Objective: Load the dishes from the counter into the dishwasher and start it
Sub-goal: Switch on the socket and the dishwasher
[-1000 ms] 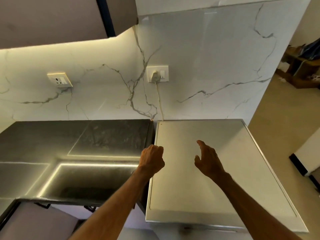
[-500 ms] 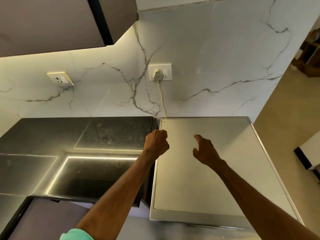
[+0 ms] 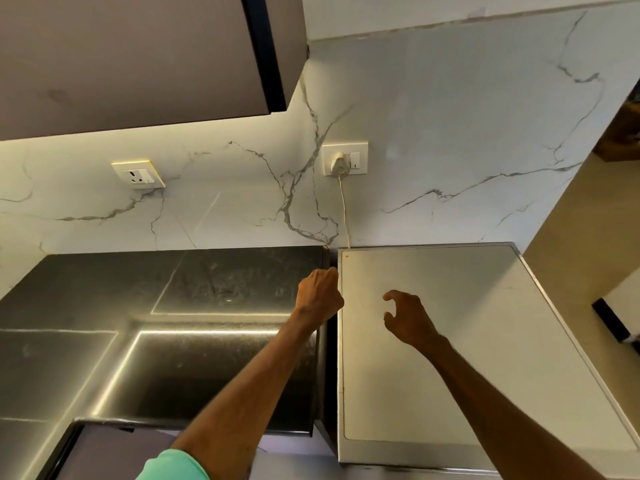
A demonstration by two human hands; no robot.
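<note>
Head view. A: Where does the dishwasher (image 3: 467, 341) stand?

B: At the right; only its flat grey top shows, pushed back to the marble wall (image 3: 450, 116) and just beside the end of the black counter (image 3: 173, 299), with a narrow dark gap between the two; its front is out of sight.

A: And the left hand (image 3: 320, 294)?

B: It is balled into a fist, back of the hand up, over the counter's end, right at that gap; the knuckles reach the left edge of the grey top; I see nothing in it, though the fingers are tucked under; whether it touches the edge I cannot tell.

A: The right hand (image 3: 410, 318)?

B: It is held over the grey top, near the left side; the fingers are loosely hooked, thumb and forefinger apart like a claw, gripping nothing; the two hands are near each other but apart.

A: What else is there?

B: A white cord (image 3: 344, 209) runs from the back left corner of the top up to a plug in a wall socket (image 3: 344, 158); a second socket (image 3: 138, 174) sits further left, over the counter; an upper cabinet (image 3: 138, 64) hangs at top left, and a bright strip of light reflects in the counter; a teal sleeve (image 3: 173, 467) shows at the bottom edge, on the left arm; beige floor (image 3: 571, 254) lies to the right.
</note>
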